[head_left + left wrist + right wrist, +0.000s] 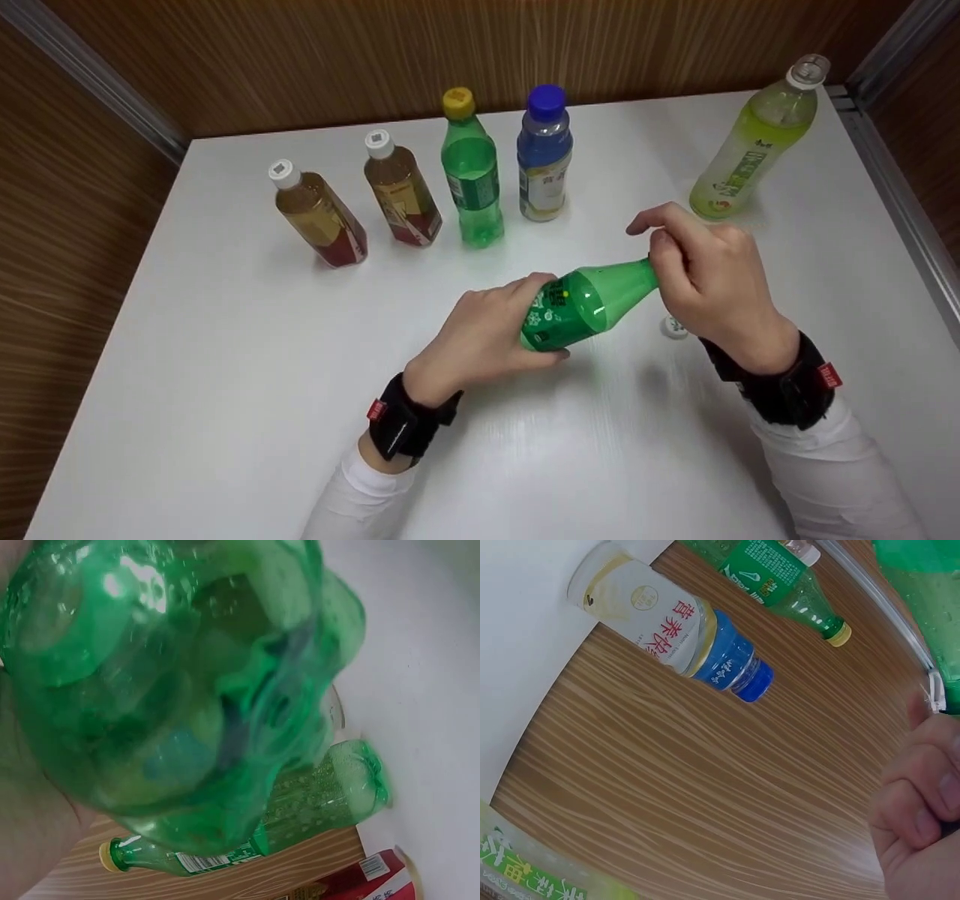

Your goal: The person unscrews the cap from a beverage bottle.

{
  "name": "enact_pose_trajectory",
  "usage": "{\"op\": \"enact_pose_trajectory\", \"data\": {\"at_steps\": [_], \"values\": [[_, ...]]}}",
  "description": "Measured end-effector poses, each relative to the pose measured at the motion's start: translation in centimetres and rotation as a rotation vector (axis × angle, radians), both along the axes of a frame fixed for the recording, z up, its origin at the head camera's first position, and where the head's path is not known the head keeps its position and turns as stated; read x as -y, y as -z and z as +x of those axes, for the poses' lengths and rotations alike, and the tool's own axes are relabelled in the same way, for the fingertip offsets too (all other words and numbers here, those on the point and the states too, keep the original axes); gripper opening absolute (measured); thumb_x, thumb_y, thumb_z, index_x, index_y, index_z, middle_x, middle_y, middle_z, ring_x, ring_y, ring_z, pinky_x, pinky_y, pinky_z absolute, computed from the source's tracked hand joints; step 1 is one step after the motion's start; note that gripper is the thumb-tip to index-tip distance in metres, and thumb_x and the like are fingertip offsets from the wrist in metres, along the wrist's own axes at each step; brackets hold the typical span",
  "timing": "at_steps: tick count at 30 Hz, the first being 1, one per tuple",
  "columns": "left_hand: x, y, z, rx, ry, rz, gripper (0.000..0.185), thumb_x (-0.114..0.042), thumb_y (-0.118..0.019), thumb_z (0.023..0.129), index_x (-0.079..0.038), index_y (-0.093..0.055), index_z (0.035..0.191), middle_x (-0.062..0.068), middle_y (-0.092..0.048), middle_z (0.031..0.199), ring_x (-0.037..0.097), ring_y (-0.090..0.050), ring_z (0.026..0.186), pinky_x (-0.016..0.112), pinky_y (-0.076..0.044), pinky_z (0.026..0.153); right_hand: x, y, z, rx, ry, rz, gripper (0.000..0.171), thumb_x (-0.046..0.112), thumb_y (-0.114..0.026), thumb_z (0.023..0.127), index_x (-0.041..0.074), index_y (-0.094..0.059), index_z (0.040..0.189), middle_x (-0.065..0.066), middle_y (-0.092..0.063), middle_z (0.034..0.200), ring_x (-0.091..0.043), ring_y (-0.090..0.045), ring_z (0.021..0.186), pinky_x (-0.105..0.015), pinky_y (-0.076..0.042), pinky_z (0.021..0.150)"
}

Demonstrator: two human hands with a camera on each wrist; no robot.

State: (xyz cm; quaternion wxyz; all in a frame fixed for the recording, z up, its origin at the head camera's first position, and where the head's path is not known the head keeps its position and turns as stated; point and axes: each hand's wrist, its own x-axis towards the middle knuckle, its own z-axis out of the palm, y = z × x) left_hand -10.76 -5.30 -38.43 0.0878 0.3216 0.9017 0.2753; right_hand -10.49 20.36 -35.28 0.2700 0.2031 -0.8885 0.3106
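Left fingers [521,291] grip tilted green bottle [585,307] well inside table edges [117,337].

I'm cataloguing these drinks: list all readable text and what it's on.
"营养快", in red, on the blue-capped bottle.
Probably "娃哈哈", on its blue band.
Probably "茉莉" and "柚", on the uncapped bottle.
Too small, blurred or cut off: print on the held bottle, yellow-capped bottle, both amber bottles, loose cap and red wrist tags.
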Motion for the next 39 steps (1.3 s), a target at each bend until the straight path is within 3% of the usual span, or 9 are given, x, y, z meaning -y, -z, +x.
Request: {"op": "enact_pose_trajectory", "data": {"at_steps": [3,7,12,14,17,22,25,30,39], "values": [[0.1,-0.1,-0.1,0.057,0.012,0.017,0.073,-0.046,-0.085,0.084,-0.018,-0.053,0.143,0.000,-0.074,0.124,0.015,-0.071,0.108,0.038,-0.060,0.091,-0.2,0.1,-0.1,-0.024,-0.037,0.017,0.025,0.005,-0.047,0.094,0.003,-0.072,0.101,-0.004,-0.048,0.053,-0.004,-0.031,0.049,-0.020,-0.027,0.047],[0.2,0.0,-0.2,0.066,0.013,0.023,0.073,-0.047,-0.085,0.084,-0.018,-0.054,0.143,0.000,-0.074,0.124,0.015,-0.071,0.107,0.038,-0.060,0.092,-0.5,0.0,-0.1,-0.021,-0.058,0.040,0.027,0.011,-0.046,0.097,0.003,-0.071,0.102,-0.005,-0.052,0.055,-0.007,-0.034,0.050,-0.022,-0.029,0.048],[0.0,0.2,-0.2,0.016,-0.013,0.008,0.073,-0.047,-0.084,0.084,-0.017,-0.053,0.143,0.001,-0.074,0.123,0.016,-0.071,0.104,0.038,-0.060,0.087,-0.9,-0.1,-0.2,0.049,-0.050,-0.057,0.066,0.053,-0.029,0.109,0.004,-0.072,0.104,-0.004,-0.044,0.054,-0.005,-0.032,0.050,-0.023,-0.024,0.047],[-0.1,0.2,-0.2,-0.039,-0.031,-0.005,0.072,-0.046,-0.084,0.085,-0.016,-0.053,0.142,0.002,-0.074,0.123,0.017,-0.072,0.102,0.039,-0.061,0.084,-1.1,-0.2,-0.2,0.088,-0.041,-0.118,0.081,0.067,-0.022,0.107,0.004,-0.073,0.104,-0.002,-0.039,0.055,-0.004,-0.030,0.051,-0.022,-0.024,0.048],[-0.3,0.3,0.0,-0.175,-0.063,-0.051,0.071,-0.044,-0.085,0.085,-0.014,-0.053,0.141,0.004,-0.074,0.120,0.018,-0.073,0.099,0.038,-0.063,0.080,-1.3,-0.2,-0.3,0.149,-0.026,-0.174,0.085,0.070,-0.021,0.106,0.003,-0.074,0.102,-0.002,-0.037,0.058,-0.005,-0.030,0.053,-0.020,-0.025,0.050],[-0.6,0.5,0.4,-0.442,-0.124,-0.194,0.076,-0.046,-0.088,0.082,-0.011,-0.055,0.140,0.007,-0.075,0.118,0.021,-0.076,0.095,0.035,-0.065,0.073,-0.9,-0.4,-0.4,0.282,0.027,-0.142,0.072,0.056,-0.025,0.111,0.005,-0.075,0.103,-0.004,-0.045,0.060,-0.011,-0.041,0.056,-0.022,-0.032,0.054],[-0.7,0.6,0.5,-0.500,-0.141,-0.232,0.079,-0.046,-0.089,0.080,-0.010,-0.055,0.141,0.008,-0.076,0.119,0.022,-0.076,0.094,0.034,-0.065,0.072,-0.3,-0.5,-0.4,0.328,0.055,-0.069,0.054,0.038,-0.032,0.113,0.006,-0.075,0.102,-0.004,-0.050,0.060,-0.014,-0.043,0.056,-0.025,-0.035,0.054],[-0.6,0.7,0.3,-0.417,-0.120,-0.172,0.075,-0.046,-0.087,0.082,-0.010,-0.055,0.140,0.008,-0.075,0.119,0.022,-0.076,0.095,0.036,-0.065,0.074,0.2,-0.4,-0.4,0.267,0.072,-0.022,0.031,0.014,-0.046,0.107,0.006,-0.075,0.100,-0.001,-0.046,0.057,-0.008,-0.036,0.050,-0.023,-0.029,0.048],[0.0,0.4,0.0,-0.088,-0.028,0.004,0.073,-0.046,-0.085,0.084,-0.013,-0.053,0.141,0.004,-0.074,0.122,0.019,-0.073,0.101,0.040,-0.063,0.083,-0.3,0.0,-0.3,0.035,-0.048,-0.029,0.023,0.008,-0.051,0.098,0.003,-0.074,0.099,-0.001,-0.047,0.057,-0.004,-0.033,0.053,-0.019,-0.028,0.050]]}}
